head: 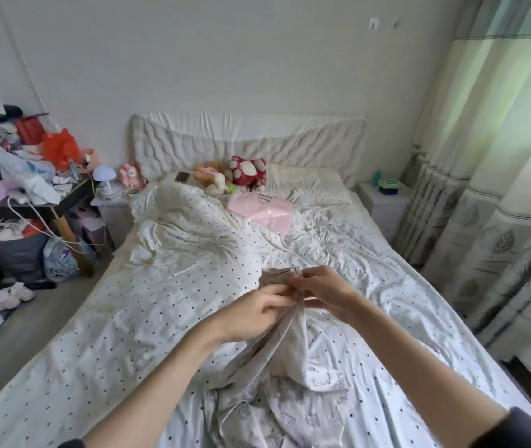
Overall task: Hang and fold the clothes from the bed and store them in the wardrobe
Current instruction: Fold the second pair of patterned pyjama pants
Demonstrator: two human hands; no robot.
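Closest to where I stood, two dark sleeves came in from about five and seven o'clock, and the bare forearms met over the middle of the bed (102, 305). Between them hung a pale printed garment (277, 367), its upper edge lifted and its lower part trailing in a crumpled heap on the dotted sheet toward six o'clock. Her left hand (257, 313) had its fingers curled round a gathered fold of that cloth, and the right hand (324, 291) pinched the edge just beside it, the two almost touching. To my eye she was hunting for a waistband or seam before shaking it out. The risk looked plain enough: with both grips bunched so close together, the garment could twist or hang lopsided when raised, and any fold made that way would come out crooked. The trailing part might also snag the rumpled duvet (186, 221) at eleven o'clock and drag it along. A pink piece (262, 208) lay at twelve o'clock, near the soft toys (246, 171) by the headboard, well apart from her hands and easily overlooked. No wardrobe showed from where I watched.
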